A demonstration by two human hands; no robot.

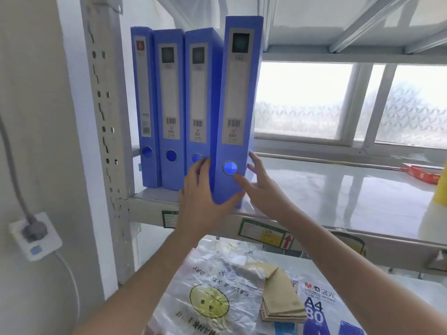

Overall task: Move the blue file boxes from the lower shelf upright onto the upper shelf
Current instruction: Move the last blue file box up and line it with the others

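Three blue file boxes stand upright side by side at the left end of the upper shelf. A fourth blue file box stands upright just right of them, its lower front corner at the shelf's front edge. My left hand wraps its bottom left side, thumb under the corner. My right hand rests against its right side, thumb on the spine below the round finger hole. The lower shelf shows no blue file box.
The grey slotted shelf post stands left of the boxes. A red carton lies at the shelf's far right. Below lie a smiley plastic bag, brown notebooks and an A4 paper pack. A wall socket is at left.
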